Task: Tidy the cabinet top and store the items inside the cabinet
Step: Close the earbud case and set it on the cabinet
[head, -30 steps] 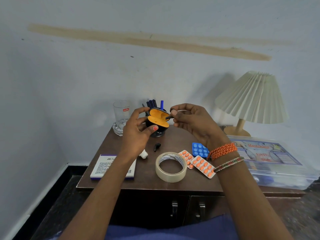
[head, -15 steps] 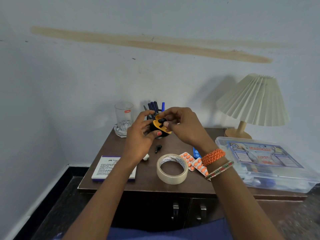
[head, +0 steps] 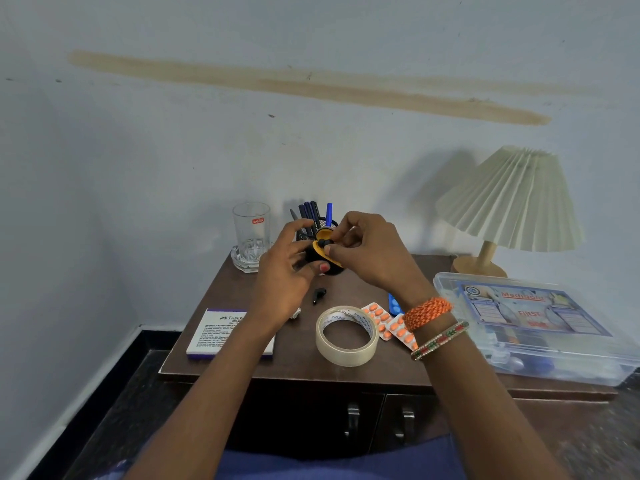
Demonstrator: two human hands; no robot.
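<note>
Head view: above the far middle of the brown cabinet top point(head: 242, 368), the left hand point(head: 284, 282) curls its fingers round an open black earbud case point(head: 320, 252) with an orange lining. The right hand point(head: 367, 254) pinches a black earbud point(head: 323, 242) at the case. A second earbud point(head: 319, 294) lies below, near the tape roll point(head: 346, 336) and orange pill strips point(head: 382, 320).

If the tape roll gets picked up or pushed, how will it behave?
The tape roll lies flat on its side on the cabinet top, so a push probably slides it. It is a hollow ring, likely light and stiff. Stood on edge, it could roll.
</note>
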